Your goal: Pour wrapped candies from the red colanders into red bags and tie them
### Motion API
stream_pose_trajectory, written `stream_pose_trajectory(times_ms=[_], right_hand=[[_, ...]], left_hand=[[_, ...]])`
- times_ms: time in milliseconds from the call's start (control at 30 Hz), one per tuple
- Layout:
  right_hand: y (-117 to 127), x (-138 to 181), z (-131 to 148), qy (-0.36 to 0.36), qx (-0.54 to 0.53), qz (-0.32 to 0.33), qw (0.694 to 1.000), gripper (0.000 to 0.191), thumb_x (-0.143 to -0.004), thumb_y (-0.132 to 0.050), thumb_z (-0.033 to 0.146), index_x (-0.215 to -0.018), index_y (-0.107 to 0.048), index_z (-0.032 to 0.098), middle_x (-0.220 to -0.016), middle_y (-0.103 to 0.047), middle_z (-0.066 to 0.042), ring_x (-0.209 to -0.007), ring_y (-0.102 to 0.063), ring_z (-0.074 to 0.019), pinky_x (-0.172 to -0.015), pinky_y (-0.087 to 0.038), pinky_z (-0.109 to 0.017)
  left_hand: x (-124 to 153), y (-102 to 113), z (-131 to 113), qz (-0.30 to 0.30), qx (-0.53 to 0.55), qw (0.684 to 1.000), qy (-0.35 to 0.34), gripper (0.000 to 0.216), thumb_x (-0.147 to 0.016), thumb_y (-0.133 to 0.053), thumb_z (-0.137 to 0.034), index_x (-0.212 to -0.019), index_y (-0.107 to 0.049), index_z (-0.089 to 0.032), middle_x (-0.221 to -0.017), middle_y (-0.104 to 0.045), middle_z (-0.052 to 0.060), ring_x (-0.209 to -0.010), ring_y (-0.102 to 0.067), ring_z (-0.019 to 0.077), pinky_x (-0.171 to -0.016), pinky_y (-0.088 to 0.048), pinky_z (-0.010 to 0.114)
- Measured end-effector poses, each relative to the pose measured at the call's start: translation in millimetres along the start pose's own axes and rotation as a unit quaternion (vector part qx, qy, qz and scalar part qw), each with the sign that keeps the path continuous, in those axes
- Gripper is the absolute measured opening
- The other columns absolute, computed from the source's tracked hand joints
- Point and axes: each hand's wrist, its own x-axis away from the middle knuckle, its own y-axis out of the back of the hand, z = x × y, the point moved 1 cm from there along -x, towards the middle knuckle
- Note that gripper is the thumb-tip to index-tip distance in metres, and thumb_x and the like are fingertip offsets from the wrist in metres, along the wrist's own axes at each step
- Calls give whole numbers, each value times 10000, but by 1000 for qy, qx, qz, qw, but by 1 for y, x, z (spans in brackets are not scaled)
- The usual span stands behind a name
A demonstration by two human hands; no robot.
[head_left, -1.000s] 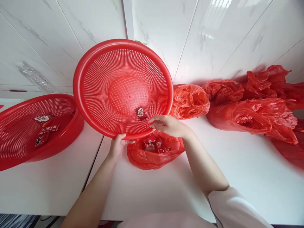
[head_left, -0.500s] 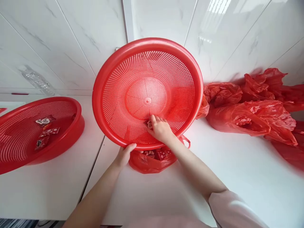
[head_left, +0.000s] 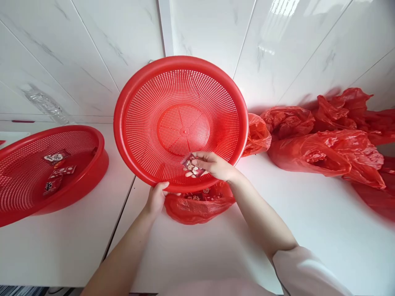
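Observation:
A round red plastic mesh basket (head_left: 185,92) is tilted toward me over the table. My left hand (head_left: 158,198) grips its near rim, thumb on the edge and fingers beneath. Inside the basket's lower part, my right hand (head_left: 212,165) pinches a small dark red wrapped packet (head_left: 194,165) with pale lettering. No other packet shows in this basket. Directly below its near rim sits an open red plastic bag (head_left: 197,211) with several similar packets (head_left: 212,193) inside; the basket hides the bag's far part.
Another red mesh basket (head_left: 92,174) stands at the left with several packets (head_left: 57,157) in it. Filled red plastic bags (head_left: 308,154) lie along the right. A clear plastic bottle (head_left: 46,105) leans at the tiled wall (head_left: 203,28) behind the white table (head_left: 308,213).
My right hand has lifted the packet off the basket's mesh, turning so it shows. The basket has shifted slightly left, and more of the bag's opening is visible.

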Motion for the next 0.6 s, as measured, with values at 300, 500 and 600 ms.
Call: stream_pose_trajectory(times_ms=[300,500,600], right_hand=[[10,38,35,8,307,84,948,286,-937,-489,369,-1049,-696,207,-934,-717,-31,-852,-670,-171,-782,-528,-295],[15,37,22,13,426,-121,897,635,-845,-602,236,-1433,-376,315,-962,-724,-18,-842,-689,-203,-795,-521,-344],[15,28,18,80,460,-143,873,468,-784,-654,202,-1235,-552,270,-1001,-708,-22,-851,-670,-197,-820,-504,-330]], left_hand=[[-7,12,-15,-61,57,996,-42,250,-757,-572,-264,-967,-666,-167,-951,-695,66,-841,-668,232,-567,-563,294],[-6,14,-29,-64,92,993,-47,304,-769,-548,-246,-1054,-645,-202,-1002,-681,49,-787,-650,191,-532,-541,261],[-6,19,-32,-40,78,996,-23,268,-774,-554,-264,-1014,-644,-185,-879,-687,46,-684,-646,177,-519,-518,258]])
